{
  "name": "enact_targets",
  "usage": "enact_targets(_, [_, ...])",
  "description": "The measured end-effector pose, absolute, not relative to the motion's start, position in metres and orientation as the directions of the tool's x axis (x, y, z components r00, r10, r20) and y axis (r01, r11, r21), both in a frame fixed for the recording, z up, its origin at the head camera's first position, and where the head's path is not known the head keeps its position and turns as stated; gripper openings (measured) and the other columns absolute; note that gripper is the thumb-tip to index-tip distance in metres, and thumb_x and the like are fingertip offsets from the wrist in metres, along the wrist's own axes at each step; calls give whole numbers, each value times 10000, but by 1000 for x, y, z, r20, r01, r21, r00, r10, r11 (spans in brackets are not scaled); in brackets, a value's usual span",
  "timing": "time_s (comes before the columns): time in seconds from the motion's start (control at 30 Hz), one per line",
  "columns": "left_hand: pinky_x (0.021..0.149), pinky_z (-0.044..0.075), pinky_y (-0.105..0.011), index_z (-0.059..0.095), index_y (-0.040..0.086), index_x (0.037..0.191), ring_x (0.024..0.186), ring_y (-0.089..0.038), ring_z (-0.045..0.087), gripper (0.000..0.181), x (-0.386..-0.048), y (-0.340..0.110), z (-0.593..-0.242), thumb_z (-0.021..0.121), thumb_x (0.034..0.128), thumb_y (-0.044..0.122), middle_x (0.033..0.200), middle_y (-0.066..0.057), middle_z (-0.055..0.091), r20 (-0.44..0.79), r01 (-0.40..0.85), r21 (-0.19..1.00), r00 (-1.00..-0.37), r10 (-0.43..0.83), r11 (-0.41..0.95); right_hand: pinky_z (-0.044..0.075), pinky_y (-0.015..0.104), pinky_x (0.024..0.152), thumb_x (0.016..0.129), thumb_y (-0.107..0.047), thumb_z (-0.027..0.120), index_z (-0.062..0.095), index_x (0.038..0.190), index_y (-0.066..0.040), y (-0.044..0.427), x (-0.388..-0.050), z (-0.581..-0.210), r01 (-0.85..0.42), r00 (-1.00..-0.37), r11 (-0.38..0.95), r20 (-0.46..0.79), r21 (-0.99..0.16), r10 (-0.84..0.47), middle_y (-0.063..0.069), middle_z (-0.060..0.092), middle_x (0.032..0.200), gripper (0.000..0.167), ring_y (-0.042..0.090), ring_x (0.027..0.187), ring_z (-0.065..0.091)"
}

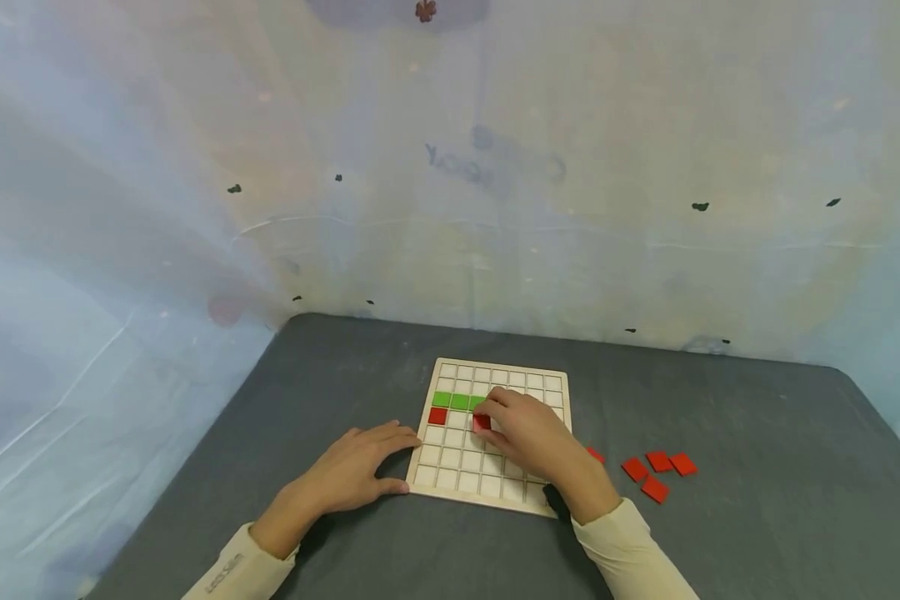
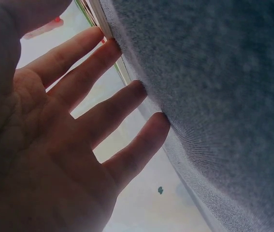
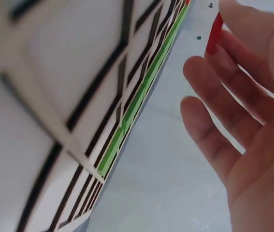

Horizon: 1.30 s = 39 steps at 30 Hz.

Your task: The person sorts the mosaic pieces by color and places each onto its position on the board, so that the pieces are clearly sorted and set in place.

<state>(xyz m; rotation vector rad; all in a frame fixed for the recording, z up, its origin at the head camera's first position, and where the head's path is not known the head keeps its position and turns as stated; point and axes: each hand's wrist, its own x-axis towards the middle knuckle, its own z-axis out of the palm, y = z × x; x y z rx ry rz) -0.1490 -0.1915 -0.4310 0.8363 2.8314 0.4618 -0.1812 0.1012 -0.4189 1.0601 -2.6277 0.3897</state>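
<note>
Board (image 1: 468, 482): we see pale wood, ruled into a grid of off-white squares
Green tiles (image 1: 460, 402): plain, bright green to our eyes
Red tiles (image 1: 655, 489): plain red, we note
Table (image 1: 757, 500): dark grey
Backdrop (image 1: 592, 167): we find mottled pale blue and beige, with scattered dark spots
Sleeves (image 1: 633, 554): cream, the left with dark lettering

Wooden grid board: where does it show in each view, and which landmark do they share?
Head: the wooden grid board lies low centre, left hand at its edge, right hand over it.
Left wrist: its pale edge slants through the top, left of centre.
Right wrist: its gridded face fills much of the left.
Shared landmark: the dark-marked pale backdrop.
</note>
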Motion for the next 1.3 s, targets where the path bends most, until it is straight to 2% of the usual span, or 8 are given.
enact_targets(0.5, [1047,407,-623,569,280,1405,1437,-293,436,627,-146,-196,-433,755,841,482,1466,38,545,-67,491,332,-840,539,805,519,250,696,902,-370,736,724,1135,-183,78,-200,-415,-666,-742,728,254,-164,-621,-56,627,993,298,72,774,581])
enact_targets(0.67, [1040,413,-623,574,282,1399,1434,-292,441,623,-145,-196,-433,759,837,477,1461,42,550,-61,495,330,-838,542,804,522,263,691,911,-389,721,729,1120,-193,67,-201,-419,-646,-760,751,201,-134,-618,-55,625,978,287,90,775,592])
enact_targets(0.9, [1033,424,-611,580,276,1394,1427,-287,450,617,-145,-197,-432,764,837,468,1449,37,561,-53,499,321,-839,541,805,543,298,731,926,-352,717,738,1092,-178,55,-202,-417,-670,-736,739,190,-69,-650,-31,639,952,241,135,805,619])
enact_targets(1.17, [1031,422,-619,581,271,1394,1418,-301,459,611,-144,-191,-434,758,843,468,1447,16,564,-41,507,339,-833,551,792,546,314,747,923,-374,714,738,1096,-184,54,-205,-421,-617,-787,777,124,-124,-605,-38,640,963,259,140,832,627])
enact_targets(1.3, [1033,419,-619,578,273,1397,1419,-297,457,617,-144,-191,-433,759,841,470,1449,19,563,-43,506,334,-835,549,795,548,303,741,914,-359,730,741,1093,-188,57,-204,-423,-620,-784,774,127,-128,-607,-46,646,959,248,129,832,630])
